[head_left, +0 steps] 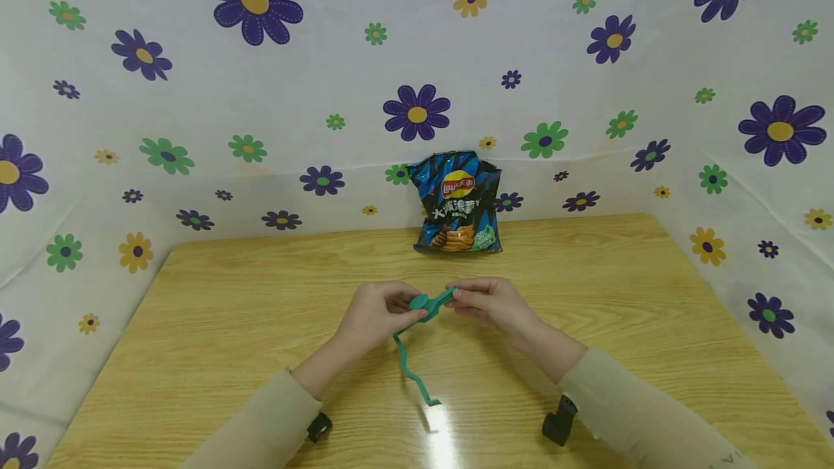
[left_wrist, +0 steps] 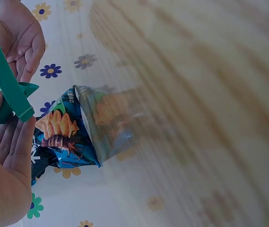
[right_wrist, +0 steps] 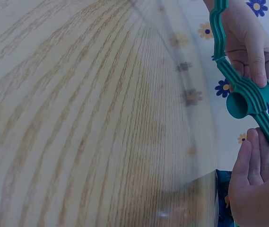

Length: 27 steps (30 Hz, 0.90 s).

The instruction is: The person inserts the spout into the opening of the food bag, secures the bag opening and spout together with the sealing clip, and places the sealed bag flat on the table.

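A green plastic bag clip with a round spout and cap is held between both hands above the wooden table. Its long, zigzag arm hangs down toward the front. My left hand pinches the clip beside the round cap. The far end of the clip sits between the thumb and fingers of my right hand. In the right wrist view, the ribbed body and the hollow round spout show clearly, with the left thumb on the part behind it. The left wrist view shows the green arm crossing in front of the hands.
A blue and black chip bag stands upright at the back of the table, against a white cloth with printed flowers. The cloth also rises along both sides. Small black devices hang at the wrists.
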Available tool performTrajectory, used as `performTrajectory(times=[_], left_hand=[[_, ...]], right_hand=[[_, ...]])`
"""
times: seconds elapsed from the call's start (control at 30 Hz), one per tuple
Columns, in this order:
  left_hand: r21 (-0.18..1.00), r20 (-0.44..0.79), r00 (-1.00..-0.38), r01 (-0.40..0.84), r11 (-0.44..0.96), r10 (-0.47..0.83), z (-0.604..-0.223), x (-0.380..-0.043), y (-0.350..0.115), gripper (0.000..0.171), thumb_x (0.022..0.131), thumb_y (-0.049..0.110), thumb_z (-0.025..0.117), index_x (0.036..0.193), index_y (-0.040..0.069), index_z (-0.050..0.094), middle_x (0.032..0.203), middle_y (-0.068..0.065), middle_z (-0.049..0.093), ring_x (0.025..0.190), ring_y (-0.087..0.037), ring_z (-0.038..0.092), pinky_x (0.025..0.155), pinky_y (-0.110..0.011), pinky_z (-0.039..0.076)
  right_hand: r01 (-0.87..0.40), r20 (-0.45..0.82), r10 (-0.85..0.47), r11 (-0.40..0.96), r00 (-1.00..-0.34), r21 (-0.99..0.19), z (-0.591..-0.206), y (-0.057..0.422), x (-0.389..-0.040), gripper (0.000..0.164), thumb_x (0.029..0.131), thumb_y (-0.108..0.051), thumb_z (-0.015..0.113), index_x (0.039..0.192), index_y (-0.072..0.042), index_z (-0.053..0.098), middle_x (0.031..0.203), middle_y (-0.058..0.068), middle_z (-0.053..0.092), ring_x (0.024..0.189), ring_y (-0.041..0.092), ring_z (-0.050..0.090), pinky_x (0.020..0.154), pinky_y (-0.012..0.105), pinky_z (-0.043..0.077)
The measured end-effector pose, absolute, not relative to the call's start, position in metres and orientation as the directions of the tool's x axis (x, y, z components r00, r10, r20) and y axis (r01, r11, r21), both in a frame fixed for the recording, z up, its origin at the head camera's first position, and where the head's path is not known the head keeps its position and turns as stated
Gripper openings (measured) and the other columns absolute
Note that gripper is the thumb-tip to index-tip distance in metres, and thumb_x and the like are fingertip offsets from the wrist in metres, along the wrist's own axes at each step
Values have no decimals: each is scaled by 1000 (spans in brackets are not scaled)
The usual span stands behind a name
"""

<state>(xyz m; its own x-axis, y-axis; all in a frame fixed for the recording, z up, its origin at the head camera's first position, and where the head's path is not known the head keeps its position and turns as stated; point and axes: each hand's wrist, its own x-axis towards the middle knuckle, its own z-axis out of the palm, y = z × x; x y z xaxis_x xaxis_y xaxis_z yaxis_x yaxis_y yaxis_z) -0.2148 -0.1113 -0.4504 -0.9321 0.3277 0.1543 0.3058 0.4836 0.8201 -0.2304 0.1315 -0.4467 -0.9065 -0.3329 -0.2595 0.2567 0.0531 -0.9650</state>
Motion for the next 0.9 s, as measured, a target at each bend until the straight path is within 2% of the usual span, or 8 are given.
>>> performTrajectory(times=[0.27, 0.6, 0.9], left_hand=[[817, 171, -931, 316, 482, 321, -451, -216, -111, 20, 90, 8, 85, 109, 2, 81, 100, -13, 82, 88, -23, 81, 75, -22, 66], [823, 211, -919, 351, 447, 333, -449, -214, -110, 24, 90, 6, 84, 113, 2, 81, 105, -13, 83, 93, -26, 82, 80, -23, 66], [840, 226, -934, 330, 430, 276, -448, -213, -108, 28, 89, 6, 86, 116, 2, 81, 109, -14, 83, 92, -28, 82, 78, -25, 67]], right_hand=[[273, -269, -293, 29, -917, -962, -443, 128, -230, 34, 108, -3, 60, 137, 13, 63, 123, 17, 78, 98, 7, 78, 95, 26, 64], [247, -244, -283, 26, -928, -969, -444, 129, -233, 34, 108, -3, 59, 138, 14, 63, 123, 16, 78, 100, 7, 77, 98, 28, 63], [245, -245, -287, 36, -926, -969, -447, 131, -233, 34, 108, -2, 58, 139, 14, 61, 125, 19, 76, 97, 6, 77, 100, 31, 62]])
